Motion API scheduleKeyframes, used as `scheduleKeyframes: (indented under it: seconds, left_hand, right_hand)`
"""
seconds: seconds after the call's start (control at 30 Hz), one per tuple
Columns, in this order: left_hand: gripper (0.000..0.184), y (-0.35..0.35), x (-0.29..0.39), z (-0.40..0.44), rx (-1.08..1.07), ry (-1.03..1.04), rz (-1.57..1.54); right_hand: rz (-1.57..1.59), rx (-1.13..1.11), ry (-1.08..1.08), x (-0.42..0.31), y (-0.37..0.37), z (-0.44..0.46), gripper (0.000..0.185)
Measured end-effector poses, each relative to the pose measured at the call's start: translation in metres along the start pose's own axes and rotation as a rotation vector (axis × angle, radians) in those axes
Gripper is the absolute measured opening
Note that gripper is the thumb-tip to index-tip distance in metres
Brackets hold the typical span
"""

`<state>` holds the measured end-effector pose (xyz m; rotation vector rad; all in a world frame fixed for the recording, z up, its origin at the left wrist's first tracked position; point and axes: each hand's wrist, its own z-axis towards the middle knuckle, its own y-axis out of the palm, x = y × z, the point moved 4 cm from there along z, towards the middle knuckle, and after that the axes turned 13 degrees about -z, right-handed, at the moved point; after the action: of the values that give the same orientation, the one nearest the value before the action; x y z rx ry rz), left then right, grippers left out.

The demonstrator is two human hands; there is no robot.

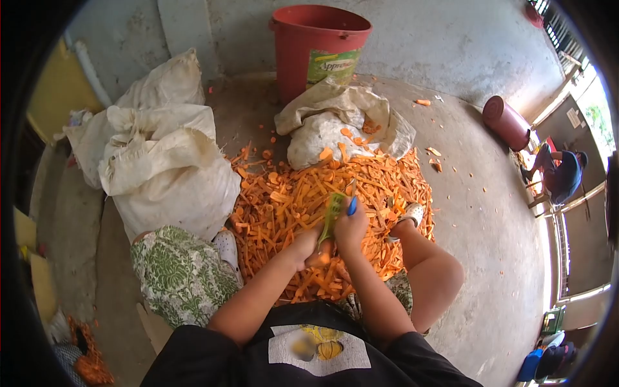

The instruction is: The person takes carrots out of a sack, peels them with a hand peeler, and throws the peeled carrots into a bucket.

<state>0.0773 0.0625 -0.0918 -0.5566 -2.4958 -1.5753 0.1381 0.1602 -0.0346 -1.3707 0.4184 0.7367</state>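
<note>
My left hand (307, 246) is closed around an orange piece of carrot (318, 257) low in front of me. Closed beside it, my right hand (350, 227) grips a green slotted tool (333, 214) that looks like a peeler, its lower end close to the carrot. A blue piece (352, 206) sticks out at the right fingers; whether it is a separate handle I cannot tell. Under both hands spreads a large heap of orange carrot strips and pieces (284, 200). The fingers partly hide the carrot and the tool.
White woven sacks (171, 174) stand at the left, and another sack (322, 132) lies behind the heap. A red bin (293, 51) stands by the wall; a dark red barrel (506, 122) is at the right. Another person (562, 177) sits far right. My feet flank the heap.
</note>
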Motion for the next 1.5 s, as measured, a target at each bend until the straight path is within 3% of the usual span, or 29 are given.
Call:
scheduleKeyframes:
  seconds: [0.07,0.1,0.13,0.17,0.2,0.27,0.3,0.33,0.37,0.43,0.47,0.53,0.57,0.6,0.63,0.73,0.77,0.87,0.93,1.0,1.07,1.2,1.27,1.33,1.43,1.5]
  left_hand:
    - [0.043,0.015,-0.009,-0.018,0.102,-0.228,0.308]
    - [0.043,0.014,-0.012,-0.016,0.100,-0.233,0.310]
    - [0.043,0.013,-0.013,-0.014,0.074,-0.225,0.288]
    - [0.043,0.012,-0.012,-0.011,0.048,-0.214,0.269]
    - [0.043,0.012,-0.012,-0.010,0.022,-0.204,0.246]
    - [0.044,0.008,0.003,-0.004,0.000,-0.111,0.094]
    - [0.042,0.002,0.006,0.002,-0.024,-0.097,0.014]
    - [0.040,0.000,0.008,0.005,-0.047,-0.083,-0.067]
    - [0.040,0.001,0.007,0.003,-0.044,-0.086,-0.068]
    - [0.037,0.005,0.010,-0.002,0.021,-0.034,-0.162]
    - [0.037,0.011,0.010,-0.004,0.022,-0.034,-0.162]
    - [0.037,0.018,0.009,-0.007,0.049,-0.032,-0.210]
    - [0.037,0.005,0.006,-0.001,0.051,-0.030,-0.212]
    - [0.039,-0.018,-0.003,0.010,0.005,-0.104,-0.021]
    - [0.041,-0.030,-0.011,0.017,-0.044,-0.178,0.172]
    - [0.044,-0.013,-0.025,0.003,-0.111,-0.338,0.073]
    - [0.046,0.012,-0.015,-0.012,0.105,-0.249,0.193]
    - [0.047,0.008,0.000,-0.007,-0.027,-0.202,0.136]
    - [0.048,0.006,0.005,-0.003,-0.015,-0.201,0.054]
    - [0.046,0.012,0.011,-0.009,0.184,-0.086,-0.006]
    - [0.042,0.008,0.008,-0.006,0.133,-0.107,-0.051]
    - [0.043,-0.012,-0.006,0.003,0.083,-0.108,0.060]
    - [0.043,-0.018,-0.012,0.005,0.074,-0.166,0.148]
    - [0.044,0.000,-0.011,-0.007,0.038,-0.268,0.223]
    - [0.045,0.005,-0.002,-0.011,0.094,-0.221,0.243]
    - [0.046,-0.005,0.002,-0.003,0.010,-0.176,0.136]
  right_hand:
    - [-0.131,0.236,-0.004,0.031,-0.007,0.041,0.015]
    - [-0.096,0.250,0.127,0.056,-0.012,0.065,0.019]
    - [-0.098,0.416,0.036,0.063,-0.027,0.075,0.024]
    - [-0.162,0.483,0.168,0.078,-0.034,0.085,0.026]
    - [-0.159,0.483,0.173,0.078,-0.035,0.087,0.026]
    - [0.177,0.287,0.298,0.090,-0.029,0.087,0.026]
    - [0.304,0.225,0.220,0.083,-0.016,0.079,0.027]
    - [0.377,0.084,0.259,0.013,-0.045,0.043,0.027]
    - [0.365,-0.069,0.289,0.013,-0.025,0.032,0.025]
    - [0.507,-0.138,0.184,-0.004,-0.002,0.003,0.028]
    - [0.507,-0.138,0.185,-0.005,0.000,-0.005,0.028]
    - [0.141,-0.142,0.031,-0.014,-0.002,-0.013,0.024]
    - [0.124,-0.164,0.081,-0.013,-0.005,-0.013,0.023]
    - [0.124,-0.167,0.079,-0.004,0.001,-0.005,0.023]
    - [0.013,0.015,0.052,0.013,0.005,0.010,0.022]
    - [-0.154,0.409,0.144,0.056,-0.020,0.061,0.022]
    - [-0.111,0.409,0.167,0.071,-0.030,0.074,0.023]
    - [0.038,0.363,0.246,0.072,-0.045,0.076,0.027]
    - [0.358,0.140,0.236,0.025,-0.042,0.048,0.029]
    - [0.320,-0.058,0.104,0.006,-0.017,0.020,0.029]
    - [0.277,-0.162,0.067,-0.006,-0.002,-0.007,0.028]
    - [0.080,-0.128,0.019,-0.009,-0.005,-0.009,0.027]
    - [0.009,0.262,-0.093,0.015,-0.010,0.019,0.028]
    - [-0.098,0.374,0.040,0.043,-0.032,0.055,0.024]
    - [-0.100,0.481,0.122,0.068,-0.047,0.077,0.026]
    - [0.289,0.343,0.185,0.079,-0.037,0.080,0.028]
